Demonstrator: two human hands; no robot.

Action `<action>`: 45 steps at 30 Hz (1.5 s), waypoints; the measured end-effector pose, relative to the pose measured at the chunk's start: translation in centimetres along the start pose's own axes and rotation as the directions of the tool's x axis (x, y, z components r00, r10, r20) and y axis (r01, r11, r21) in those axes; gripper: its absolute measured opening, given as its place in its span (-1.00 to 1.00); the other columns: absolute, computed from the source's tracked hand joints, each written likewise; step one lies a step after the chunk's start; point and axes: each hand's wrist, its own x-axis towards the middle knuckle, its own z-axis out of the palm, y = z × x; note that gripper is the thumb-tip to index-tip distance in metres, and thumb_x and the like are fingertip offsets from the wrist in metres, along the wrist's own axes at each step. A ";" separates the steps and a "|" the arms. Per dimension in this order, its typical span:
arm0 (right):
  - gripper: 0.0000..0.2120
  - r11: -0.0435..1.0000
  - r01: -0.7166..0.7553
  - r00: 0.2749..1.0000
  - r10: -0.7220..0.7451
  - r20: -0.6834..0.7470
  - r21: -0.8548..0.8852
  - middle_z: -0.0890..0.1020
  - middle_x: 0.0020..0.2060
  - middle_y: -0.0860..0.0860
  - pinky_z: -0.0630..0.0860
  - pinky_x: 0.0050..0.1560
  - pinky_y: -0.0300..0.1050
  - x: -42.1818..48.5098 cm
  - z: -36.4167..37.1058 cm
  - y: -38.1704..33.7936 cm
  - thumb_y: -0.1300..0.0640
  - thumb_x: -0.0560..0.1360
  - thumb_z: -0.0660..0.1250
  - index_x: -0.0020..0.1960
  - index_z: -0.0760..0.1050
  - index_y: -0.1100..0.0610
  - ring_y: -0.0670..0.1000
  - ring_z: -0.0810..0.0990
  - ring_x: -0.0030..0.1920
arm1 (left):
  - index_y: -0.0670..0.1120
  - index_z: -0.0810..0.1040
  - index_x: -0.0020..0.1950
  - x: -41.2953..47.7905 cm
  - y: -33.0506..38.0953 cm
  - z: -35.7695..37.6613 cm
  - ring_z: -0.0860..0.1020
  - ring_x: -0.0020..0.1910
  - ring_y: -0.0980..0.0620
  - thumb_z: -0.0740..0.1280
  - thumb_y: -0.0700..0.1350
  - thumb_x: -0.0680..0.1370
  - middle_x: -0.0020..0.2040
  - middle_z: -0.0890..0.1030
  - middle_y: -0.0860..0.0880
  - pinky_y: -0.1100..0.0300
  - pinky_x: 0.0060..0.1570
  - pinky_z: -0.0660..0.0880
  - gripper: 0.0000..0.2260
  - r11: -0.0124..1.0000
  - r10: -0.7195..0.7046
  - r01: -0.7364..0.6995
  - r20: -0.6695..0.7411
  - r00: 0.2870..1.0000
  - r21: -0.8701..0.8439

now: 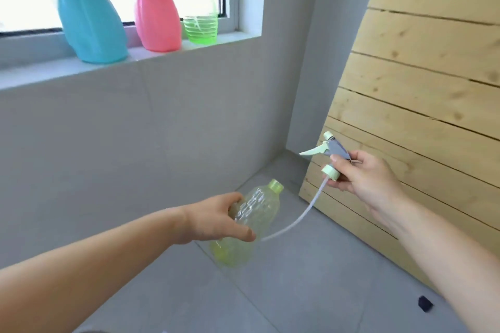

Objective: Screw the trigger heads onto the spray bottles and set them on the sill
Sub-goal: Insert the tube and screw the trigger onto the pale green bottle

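Your left hand (216, 220) is wrapping the yellow bottle (254, 213), tilted in mid-air below the sill (40, 73) | your right hand (362, 176) is pinching the trigger head (331, 150), apart from the neck | risk: the dip tube (297, 217) is curving outside the neck, so it may kink or miss.

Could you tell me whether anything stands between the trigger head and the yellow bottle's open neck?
Nothing visible does: only open air lies between the trigger head and the neck of the yellow bottle. The head's own tube hangs outside the bottle, not yet fed in.
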 end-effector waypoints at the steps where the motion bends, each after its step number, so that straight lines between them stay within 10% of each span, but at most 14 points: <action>1: -0.94 0.999 0.037 0.998 -0.036 -0.045 0.022 0.68 -0.15 0.09 0.66 -0.01 -0.02 -0.4 -0.7 -0.8 0.18 0.58 0.34 -0.01 0.58 0.15 0.07 0.70 -0.12 | 0.07 0.48 -0.05 -0.2 0.4 0.3 0.53 -0.23 0.10 0.56 -0.06 0.44 -0.17 0.54 0.07 0.24 -0.17 0.48 -0.73 1.000 0.000 0.000 -0.004 1.000 0.000; 10: -0.85 0.951 0.289 0.917 -0.241 -0.319 0.113 0.65 -0.05 0.14 0.68 -0.03 -0.09 -3.4 -6.4 -5.2 0.15 0.60 0.31 0.11 0.55 0.19 0.07 0.71 -0.02 | 0.19 0.48 0.08 -2.7 1.0 2.4 0.60 -0.09 0.06 0.56 0.00 0.32 -0.02 0.61 0.06 0.12 -0.01 0.59 -0.58 0.997 -0.066 0.069 -0.055 0.996 0.042; 45: -0.94 0.969 0.147 0.989 -0.139 -0.054 0.198 0.68 -0.03 0.17 0.67 -0.01 0.00 -3.2 -3.1 -2.8 0.25 0.58 0.32 0.03 0.55 0.19 0.11 0.69 -0.04 | 0.24 0.49 0.07 -1.1 1.3 4.1 0.63 -0.04 0.06 0.56 0.17 0.26 0.01 0.63 0.08 -0.05 0.17 0.61 -0.55 0.994 0.005 -0.008 0.031 0.999 0.105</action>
